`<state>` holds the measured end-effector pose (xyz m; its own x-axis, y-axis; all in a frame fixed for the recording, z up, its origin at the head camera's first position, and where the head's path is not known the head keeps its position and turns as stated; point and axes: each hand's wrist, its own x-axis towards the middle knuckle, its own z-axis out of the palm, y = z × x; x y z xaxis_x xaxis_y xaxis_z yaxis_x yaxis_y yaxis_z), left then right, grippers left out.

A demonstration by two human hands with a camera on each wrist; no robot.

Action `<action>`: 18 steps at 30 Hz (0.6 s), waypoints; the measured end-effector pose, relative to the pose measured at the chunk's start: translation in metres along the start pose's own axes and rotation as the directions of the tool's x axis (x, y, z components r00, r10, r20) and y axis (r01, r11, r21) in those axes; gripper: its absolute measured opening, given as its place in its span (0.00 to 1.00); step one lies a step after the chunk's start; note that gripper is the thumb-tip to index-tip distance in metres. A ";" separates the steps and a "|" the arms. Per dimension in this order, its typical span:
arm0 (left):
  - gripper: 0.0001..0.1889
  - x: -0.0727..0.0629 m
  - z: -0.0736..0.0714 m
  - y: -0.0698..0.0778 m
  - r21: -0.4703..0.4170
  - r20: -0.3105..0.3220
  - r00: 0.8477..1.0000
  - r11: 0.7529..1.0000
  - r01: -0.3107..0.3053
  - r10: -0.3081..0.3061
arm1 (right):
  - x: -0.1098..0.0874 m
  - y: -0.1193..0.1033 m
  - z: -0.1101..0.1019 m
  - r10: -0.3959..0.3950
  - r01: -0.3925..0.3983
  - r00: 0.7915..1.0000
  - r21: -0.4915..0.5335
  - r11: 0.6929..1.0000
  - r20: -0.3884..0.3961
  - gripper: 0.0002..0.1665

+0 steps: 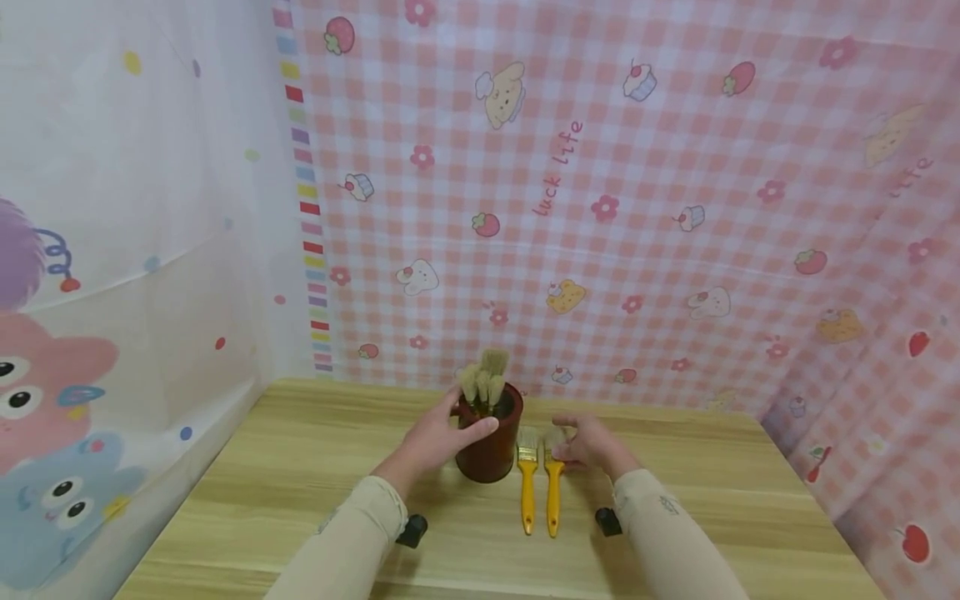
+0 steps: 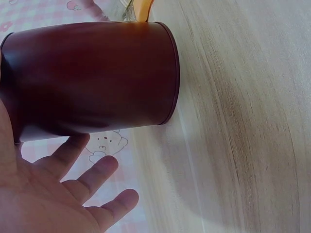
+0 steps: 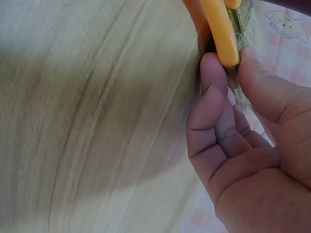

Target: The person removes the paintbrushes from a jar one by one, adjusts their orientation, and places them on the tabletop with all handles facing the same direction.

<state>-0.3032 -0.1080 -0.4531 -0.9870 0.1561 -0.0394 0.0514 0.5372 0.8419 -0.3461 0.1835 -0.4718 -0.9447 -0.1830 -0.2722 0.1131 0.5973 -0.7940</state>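
Observation:
A dark reddish-brown cylindrical cup point(image 1: 489, 457) stands on the table, several pale-bristled brushes point(image 1: 482, 385) upright inside it. My left hand point(image 1: 437, 435) holds the cup near its rim, thumb across the front. In the left wrist view the other fingers point(image 2: 97, 177) spread beside the cup's wall. Two flat paintbrushes with yellow handles lie side by side to the right, bristles pointing away. The right-hand paintbrush point(image 1: 554, 493) is pinched near its metal band by my right hand point(image 1: 592, 446); thumb and fingertips meet there in the right wrist view. The left-hand paintbrush point(image 1: 528, 492) lies untouched, close to the cup.
The wooden table point(image 1: 315, 467) ends at a pink checked cloth point(image 1: 600, 250) hanging behind it. A white patterned cloth point(image 1: 187, 250) hangs on the left. Small black objects point(image 1: 411, 531) show beside each wrist.

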 end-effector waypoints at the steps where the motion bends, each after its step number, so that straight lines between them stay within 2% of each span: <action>1: 0.53 0.000 0.000 0.000 0.002 0.000 1.000 1.000 0.000 0.000 | 0.001 0.001 0.001 0.003 -0.003 1.000 -0.003 1.000 -0.001 0.41; 5: 0.52 0.002 0.001 -0.001 -0.001 -0.005 1.000 1.000 -0.004 0.004 | 0.003 0.005 0.002 -0.004 0.003 1.000 -0.028 1.000 -0.030 0.39; 13: 0.52 0.002 0.000 -0.003 -0.009 -0.001 1.000 1.000 -0.012 0.012 | 0.001 0.012 0.004 -0.079 0.063 0.994 -0.182 0.981 -0.082 0.36; 18: 0.51 0.001 0.001 -0.001 -0.021 -0.009 1.000 0.999 -0.025 0.025 | -0.003 0.013 0.004 -0.073 0.055 0.994 -0.202 0.978 -0.083 0.37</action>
<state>-0.3037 -0.1075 -0.4547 -0.9867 0.1620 -0.0136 0.0729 0.5160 0.8535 -0.3403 0.1885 -0.4834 -0.9727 -0.1604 -0.1677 -0.0033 0.7321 -0.6812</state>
